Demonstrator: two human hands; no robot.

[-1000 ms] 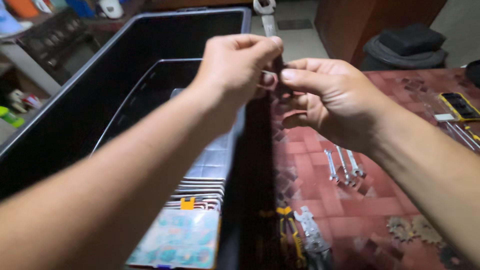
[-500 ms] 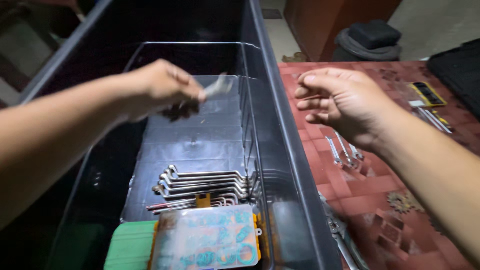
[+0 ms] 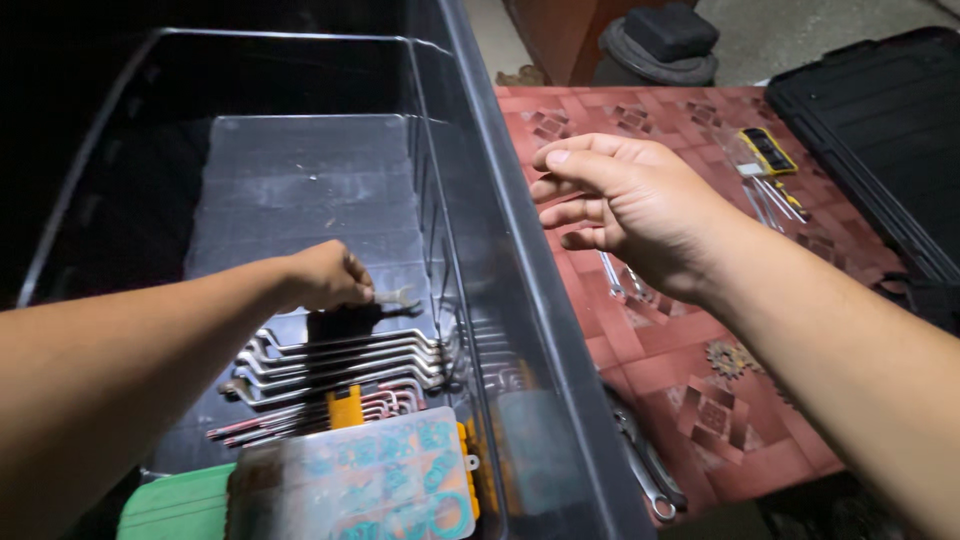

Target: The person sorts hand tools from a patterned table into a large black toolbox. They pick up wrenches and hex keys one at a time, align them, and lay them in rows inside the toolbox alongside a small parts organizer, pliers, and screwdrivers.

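My left hand is down inside a large dark plastic bin, gripping a small silver wrench by its shank, just above a row of long offset ring spanners lying on the bin floor. My right hand hovers empty, fingers loosely spread, over the red patterned table beside the bin's right wall. A few small wrenches lie on the table partly under that hand.
A clear case of teal rings and a green box sit at the bin's near end. Pliers, a small gear, a yellow-edged bit case and a black case lid are on the table.
My left hand carried the small wrench from the bin's rim down to the bin floor beside the spanners. My right hand let go and drifted over the table.
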